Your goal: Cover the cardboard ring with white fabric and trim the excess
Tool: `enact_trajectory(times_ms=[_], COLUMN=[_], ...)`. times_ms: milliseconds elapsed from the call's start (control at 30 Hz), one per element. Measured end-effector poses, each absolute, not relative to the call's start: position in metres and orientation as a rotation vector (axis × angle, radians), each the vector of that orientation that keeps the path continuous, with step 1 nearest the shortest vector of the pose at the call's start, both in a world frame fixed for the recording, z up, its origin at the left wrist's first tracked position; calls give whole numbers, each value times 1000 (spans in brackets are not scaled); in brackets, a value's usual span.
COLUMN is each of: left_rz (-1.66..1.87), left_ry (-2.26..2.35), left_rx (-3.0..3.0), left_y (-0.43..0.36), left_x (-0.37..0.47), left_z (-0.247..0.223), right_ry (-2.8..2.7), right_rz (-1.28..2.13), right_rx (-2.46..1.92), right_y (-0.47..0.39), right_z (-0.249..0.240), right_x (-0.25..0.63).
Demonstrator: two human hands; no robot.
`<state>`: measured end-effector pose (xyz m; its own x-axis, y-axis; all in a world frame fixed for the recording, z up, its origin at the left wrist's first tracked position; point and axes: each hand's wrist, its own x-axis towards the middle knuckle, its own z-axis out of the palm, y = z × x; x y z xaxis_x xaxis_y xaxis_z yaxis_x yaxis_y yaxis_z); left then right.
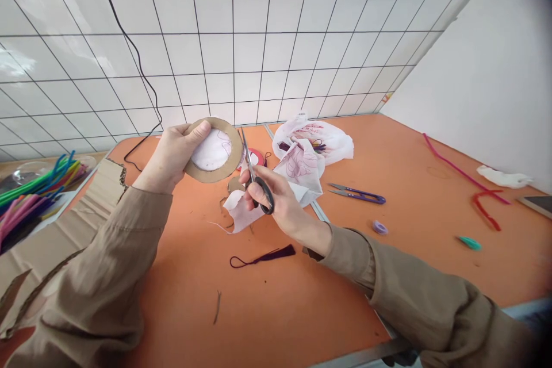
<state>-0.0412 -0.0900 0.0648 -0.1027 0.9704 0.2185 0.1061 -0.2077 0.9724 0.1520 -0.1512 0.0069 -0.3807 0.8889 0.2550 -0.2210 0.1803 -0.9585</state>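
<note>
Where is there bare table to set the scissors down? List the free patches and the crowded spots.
Free: the orange table between the purple snips and the red pipe cleaner; also the near stretch below the dark tassel. Crowded: around the plastic bag and cloth scraps under the right hand, and the left edge with cardboard.

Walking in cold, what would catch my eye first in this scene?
Most striking is the cardboard ring with white fabric across it, held up by the left hand at the centre, while the right hand points black-handled scissors at its edge. Next comes the bright orange table, scattered with a purple tassel near the front and purple snips to the right. At far left lies a colourful bundle of pipe cleaners.
</note>
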Motion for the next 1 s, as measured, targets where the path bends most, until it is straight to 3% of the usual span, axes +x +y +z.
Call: enact_trajectory(times_ms=[533, 1000], left_rz=[1396, 1372], left_ry=[1169, 1194], left_rx=[1148, 1221], left_y=[-74, -78], left_x=[-36, -42], left_z=[40, 50], right_ry=[-1278, -1272], right_rz=[1526, 1510], right_rx=[-582, -619], right_y=[-154, -157], right_z=[0, -2], right_x=[147, 146])
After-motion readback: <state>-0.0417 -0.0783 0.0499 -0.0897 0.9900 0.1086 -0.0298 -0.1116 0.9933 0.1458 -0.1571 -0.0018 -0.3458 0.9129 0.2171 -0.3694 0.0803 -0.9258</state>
